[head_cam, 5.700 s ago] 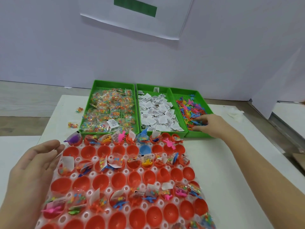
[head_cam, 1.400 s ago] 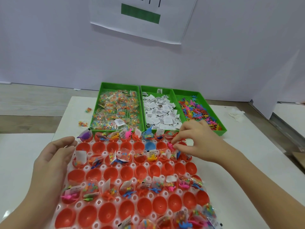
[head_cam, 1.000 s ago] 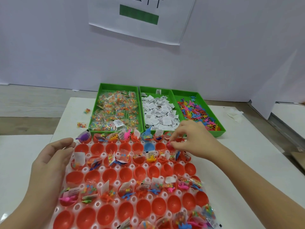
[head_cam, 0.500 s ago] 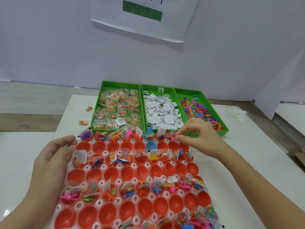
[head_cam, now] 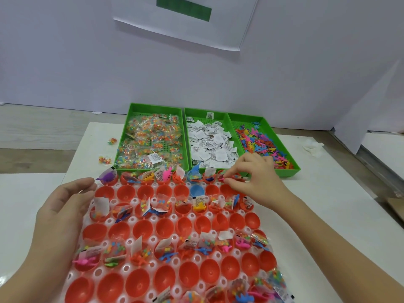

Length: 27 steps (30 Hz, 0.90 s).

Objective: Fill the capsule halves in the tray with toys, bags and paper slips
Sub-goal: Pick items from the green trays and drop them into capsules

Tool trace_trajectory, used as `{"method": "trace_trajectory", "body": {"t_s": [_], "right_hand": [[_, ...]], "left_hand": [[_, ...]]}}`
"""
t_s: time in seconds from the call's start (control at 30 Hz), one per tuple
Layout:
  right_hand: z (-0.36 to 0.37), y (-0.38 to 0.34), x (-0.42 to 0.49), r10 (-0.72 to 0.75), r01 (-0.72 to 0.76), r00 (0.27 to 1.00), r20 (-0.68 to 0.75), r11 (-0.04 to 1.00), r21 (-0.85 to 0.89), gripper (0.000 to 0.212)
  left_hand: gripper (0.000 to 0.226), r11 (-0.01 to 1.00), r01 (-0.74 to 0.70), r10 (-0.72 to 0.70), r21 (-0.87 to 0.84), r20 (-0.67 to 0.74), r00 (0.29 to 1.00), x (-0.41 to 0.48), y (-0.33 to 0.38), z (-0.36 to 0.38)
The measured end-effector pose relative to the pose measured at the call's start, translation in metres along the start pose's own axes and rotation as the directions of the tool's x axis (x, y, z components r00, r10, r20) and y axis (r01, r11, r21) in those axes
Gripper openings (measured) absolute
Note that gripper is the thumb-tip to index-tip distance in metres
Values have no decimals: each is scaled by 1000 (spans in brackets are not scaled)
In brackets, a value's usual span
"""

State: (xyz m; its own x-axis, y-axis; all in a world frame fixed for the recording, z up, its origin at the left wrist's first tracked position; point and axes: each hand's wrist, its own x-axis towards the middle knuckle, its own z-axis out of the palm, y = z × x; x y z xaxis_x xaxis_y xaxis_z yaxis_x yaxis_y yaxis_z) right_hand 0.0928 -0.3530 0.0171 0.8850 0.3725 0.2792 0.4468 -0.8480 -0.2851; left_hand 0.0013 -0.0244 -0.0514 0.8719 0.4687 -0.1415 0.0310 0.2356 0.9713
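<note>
A clear tray [head_cam: 150, 238] holds rows of red capsule halves [head_cam: 164, 229] and one blue half [head_cam: 196, 190]; filled rows alternate with bare ones. My right hand [head_cam: 253, 178] hovers over the tray's far right corner and pinches a small pink toy [head_cam: 223, 177] above a capsule half there. My left hand [head_cam: 63, 206] rests with relaxed fingers on the tray's left edge. Behind the tray stand three green bins: bead bags [head_cam: 153, 143], paper slips [head_cam: 211, 143] and coloured toys [head_cam: 262, 143].
Two stray bead bags [head_cam: 105, 159] lie on the white mat [head_cam: 317, 204] left of the bins. A crumpled white scrap [head_cam: 312, 147] sits at the right. A white wall with a paper sign [head_cam: 185, 18] closes the back.
My right hand left the toy bin, came over the tray's far right rows and has shifted slightly toward the far corner. My left hand stayed on the tray's left edge.
</note>
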Motion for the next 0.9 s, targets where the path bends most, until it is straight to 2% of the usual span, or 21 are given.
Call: {"method": "trace_trajectory", "body": {"t_s": [0.1, 0.2, 0.33, 0.4, 0.47, 0.57, 0.67, 0.8, 0.9], "right_hand": [[-2, 1, -1, 13, -13, 1000, 20, 1000, 20, 6], [-10, 3, -3, 15, -23, 998, 60, 991, 132, 10], [-23, 13, -8, 88, -71, 995, -44, 949, 307, 22], [-27, 22, -12, 107, -86, 993, -57, 951, 298, 29], [-28, 26, -16, 95, -89, 995, -10, 958, 272, 31], [-23, 30, -16, 85, -96, 994, 63, 976, 197, 19], [-18, 29, -9, 83, -91, 994, 65, 987, 133, 8], [-15, 30, 0, 87, -94, 994, 70, 990, 109, 7], [-15, 32, 2, 101, -117, 990, 98, 978, 172, 7]], "left_hand": [[25, 1000, -1, 1, 1, 5, 1000, -1, 0, 0], [26, 1000, 0, 0, 1, 9, 1000, -1, 0, 0], [29, 1000, -3, 3, 0, 21, 1000, 1, 0, -1], [29, 1000, -11, 11, -3, 16, 1000, 2, -1, -2], [30, 1000, -18, 18, -1, 17, 1000, 3, -3, -3], [30, 1000, -17, 17, -3, 23, 1000, 4, -5, -5], [33, 1000, -21, 22, -1, 22, 1000, 5, -5, -4], [28, 1000, -16, 17, -10, 24, 1000, 4, -4, -3], [30, 1000, -7, 7, -8, 37, 999, 4, -4, -4]]}}
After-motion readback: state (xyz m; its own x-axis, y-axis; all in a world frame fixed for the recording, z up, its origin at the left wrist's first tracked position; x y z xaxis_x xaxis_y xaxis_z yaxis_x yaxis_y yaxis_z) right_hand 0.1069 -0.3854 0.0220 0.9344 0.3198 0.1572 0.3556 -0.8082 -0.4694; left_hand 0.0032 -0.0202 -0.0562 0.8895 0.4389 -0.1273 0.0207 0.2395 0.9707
